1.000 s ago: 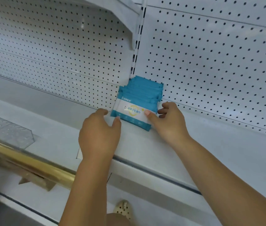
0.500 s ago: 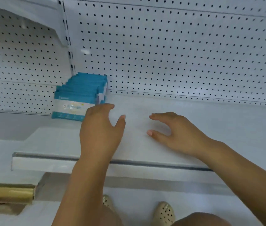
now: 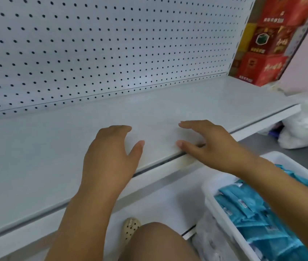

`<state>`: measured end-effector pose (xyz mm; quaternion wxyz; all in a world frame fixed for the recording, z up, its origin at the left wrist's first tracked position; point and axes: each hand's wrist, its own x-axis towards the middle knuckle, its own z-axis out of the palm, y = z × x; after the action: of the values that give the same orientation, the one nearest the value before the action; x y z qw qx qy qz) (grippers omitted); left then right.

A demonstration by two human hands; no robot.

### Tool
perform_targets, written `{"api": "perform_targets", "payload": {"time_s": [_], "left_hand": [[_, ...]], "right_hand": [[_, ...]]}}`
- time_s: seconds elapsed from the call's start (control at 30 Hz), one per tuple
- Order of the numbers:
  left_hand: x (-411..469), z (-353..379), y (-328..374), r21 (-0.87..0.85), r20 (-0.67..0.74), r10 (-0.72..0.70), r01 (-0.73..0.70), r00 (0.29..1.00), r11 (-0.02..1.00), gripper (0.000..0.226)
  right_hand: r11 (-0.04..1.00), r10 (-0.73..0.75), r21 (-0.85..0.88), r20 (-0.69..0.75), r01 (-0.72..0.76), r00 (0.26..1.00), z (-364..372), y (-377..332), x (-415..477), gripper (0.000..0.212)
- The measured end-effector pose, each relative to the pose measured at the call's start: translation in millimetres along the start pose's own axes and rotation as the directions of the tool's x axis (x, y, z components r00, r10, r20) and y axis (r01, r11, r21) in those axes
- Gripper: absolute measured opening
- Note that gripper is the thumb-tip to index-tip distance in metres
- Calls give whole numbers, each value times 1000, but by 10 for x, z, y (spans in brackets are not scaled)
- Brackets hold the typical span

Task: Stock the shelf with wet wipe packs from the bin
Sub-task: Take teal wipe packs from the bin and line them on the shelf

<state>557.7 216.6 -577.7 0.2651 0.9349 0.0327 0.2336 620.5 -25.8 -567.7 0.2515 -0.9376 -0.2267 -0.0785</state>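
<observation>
Head view: the shelf (image 3: 187, 102) is seen above the bin (image 3: 289, 157), which is filled with wet wipe packs (image 3: 253, 213). Left hand (image 3: 111, 157) and right hand (image 3: 211, 144) are held empty, fingers loosely spread. Slick packs could be dropped if too many are grabbed.

1. Red boxes (image 3: 262, 67), far right: yellow characters on their fronts, too blurred to read.
2. Blue wipe packs (image 3: 243, 204) in the near-right bin (image 3: 223, 217): small white labels, illegible.
</observation>
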Motion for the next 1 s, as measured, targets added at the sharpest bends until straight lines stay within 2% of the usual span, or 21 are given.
{"api": "perform_targets", "payload": {"time_s": [0.27,0.4,0.5,0.63,0.77,0.9,1.0], "left_hand": [[-4,624,834,-123,130,221,-205,967,971,45],[-109,863,1317,-194,252,374,-332,893,923,43],[-69,1076,1627,-198,348,443,-397,826,896,44],[-125,1425,1639,-247,447,390,-308,805,919,47],[-297,1725,1245,-174,619,276,-214,735,961,55],[-366,1876,964,-95,714,226,-227,663,969,63],[-434,1956,861,-82,775,188,-199,604,977,78]], "right_hand": [[964,264,-12,-84,-265,961,-465,687,-902,50],[890,454,-31,-42,-455,890,-533,1117,-1423,60],[803,596,-3,20,-596,803,-422,1450,-1722,49],[724,674,66,142,-687,725,-165,1732,-1880,39],[695,681,108,217,-711,699,107,1889,-1722,50],[714,686,-26,225,-700,692,400,2000,-1439,65],[715,693,-152,277,-682,665,569,2041,-1327,62]]}}
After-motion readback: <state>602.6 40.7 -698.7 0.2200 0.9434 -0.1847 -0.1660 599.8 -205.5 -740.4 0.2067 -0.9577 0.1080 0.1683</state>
